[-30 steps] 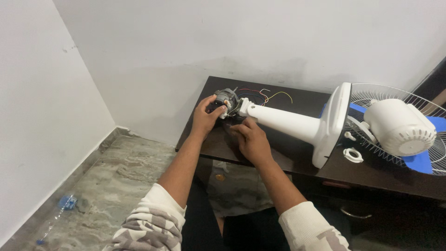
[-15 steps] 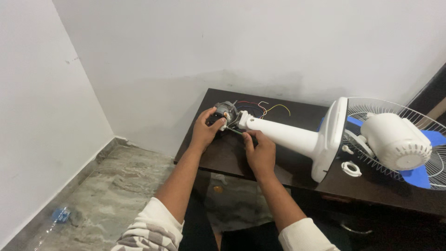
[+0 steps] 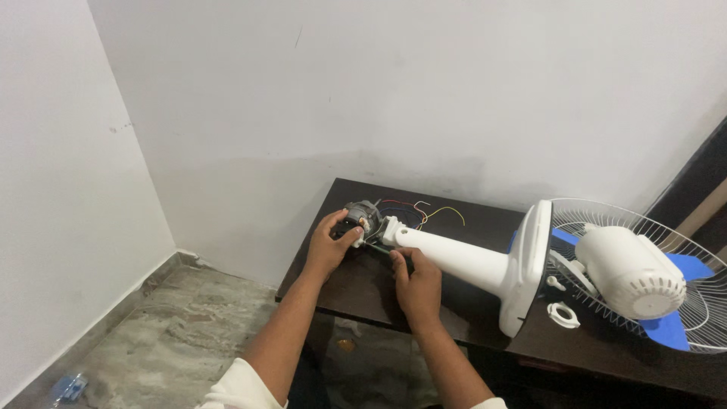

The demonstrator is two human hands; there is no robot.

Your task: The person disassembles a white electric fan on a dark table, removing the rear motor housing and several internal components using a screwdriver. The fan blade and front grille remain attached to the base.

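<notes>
A white fan stand (image 3: pixel 462 257) lies on its side on a dark wooden table (image 3: pixel 363 291), its round base (image 3: pixel 522 265) to the right. At the stand's left end sits a grey fan motor (image 3: pixel 362 216) with red, blue and yellow wires (image 3: pixel 420 210) trailing behind it. My left hand (image 3: pixel 329 242) grips the motor from the left. My right hand (image 3: pixel 416 280) rests just below the stand's neck and pinches a thin green tool (image 3: pixel 379 248) pointed at the motor.
A white motor cover (image 3: pixel 628 269) lies on a wire fan guard (image 3: pixel 685 303) with blue blades (image 3: pixel 666 329) at the table's right. A white plastic ring nut (image 3: pixel 563 314) lies by the base. A plastic bottle (image 3: pixel 68 388) is on the marble floor, lower left.
The view has tilted up, so the table sits lower in frame. My right hand rose from the tabletop to the stand's neck with the thin tool. My left hand stays on the motor.
</notes>
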